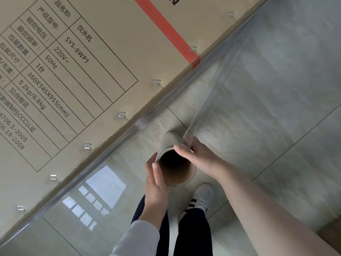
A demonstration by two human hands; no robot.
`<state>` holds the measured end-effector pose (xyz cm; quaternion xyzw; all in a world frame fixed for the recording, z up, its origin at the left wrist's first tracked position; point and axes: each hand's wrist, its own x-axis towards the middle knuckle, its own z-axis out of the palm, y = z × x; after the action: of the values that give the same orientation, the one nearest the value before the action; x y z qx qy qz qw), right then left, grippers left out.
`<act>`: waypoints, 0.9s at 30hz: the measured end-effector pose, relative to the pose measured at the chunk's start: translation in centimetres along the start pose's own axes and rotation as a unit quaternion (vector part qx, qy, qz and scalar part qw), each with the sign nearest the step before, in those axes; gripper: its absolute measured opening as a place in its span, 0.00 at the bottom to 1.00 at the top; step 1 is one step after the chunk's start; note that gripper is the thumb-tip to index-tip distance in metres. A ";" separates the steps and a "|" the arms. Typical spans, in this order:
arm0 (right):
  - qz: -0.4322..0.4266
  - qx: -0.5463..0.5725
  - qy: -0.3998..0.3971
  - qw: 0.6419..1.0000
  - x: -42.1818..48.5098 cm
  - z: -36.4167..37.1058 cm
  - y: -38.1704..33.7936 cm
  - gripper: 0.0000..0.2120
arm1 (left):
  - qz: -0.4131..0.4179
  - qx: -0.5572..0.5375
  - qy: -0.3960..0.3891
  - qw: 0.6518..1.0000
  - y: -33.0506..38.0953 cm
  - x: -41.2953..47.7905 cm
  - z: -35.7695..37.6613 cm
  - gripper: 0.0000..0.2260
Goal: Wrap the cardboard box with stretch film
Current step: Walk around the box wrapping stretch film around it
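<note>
1. Closest to you: your left hand (pixel 156 179) is cupped around the near side of the film roll (pixel 175 166), thumb on the rim of the cardboard core. Your right hand (pixel 198 156) is wrapped over the far side, fingers curled onto the roll where the film peels off. So both hands are closed on the roll, neither one spare. Looks like a decent grip, but I'd let the core turn in loose palms rather than clamping it, otherwise the film jerks.

2. Watch your feet. Your shoe (pixel 202 197) is right under the roll and the tiled floor (pixel 276 126) looks glossy, so take short steps as you go round.

3. The stretch film (pixel 221 85) runs from the roll up and away in a clear sheet. Its top edge has bunched into a rope along the box edge. I'd guess that comes from tilting the roll, so keep the core parallel to the box's edge and the sheet should lay flat instead of roping.

4. The cardboard box (pixel 110 52) stands just to your left, its side with the printed spec table and the red stripe (pixel 166 28) filling the upper left of the view. Stay close to it and keep steady tension.

5. The staples (pixel 156 82) along that edge could snag thin film, so pull it smoothly across them.
</note>
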<state>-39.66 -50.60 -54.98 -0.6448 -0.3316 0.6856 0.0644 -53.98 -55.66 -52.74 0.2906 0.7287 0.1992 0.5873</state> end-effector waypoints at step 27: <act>-0.029 -0.003 0.094 0.995 -4.4 5.8 0.3 0.18 | 0.042 0.059 -0.066 0.995 0.5 -1.4 -5.7 0.22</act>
<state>-44.25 -55.33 -51.72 -0.6969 -0.3445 0.6188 0.1130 -59.27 -55.96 -50.06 0.3671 0.6861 0.1610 0.6071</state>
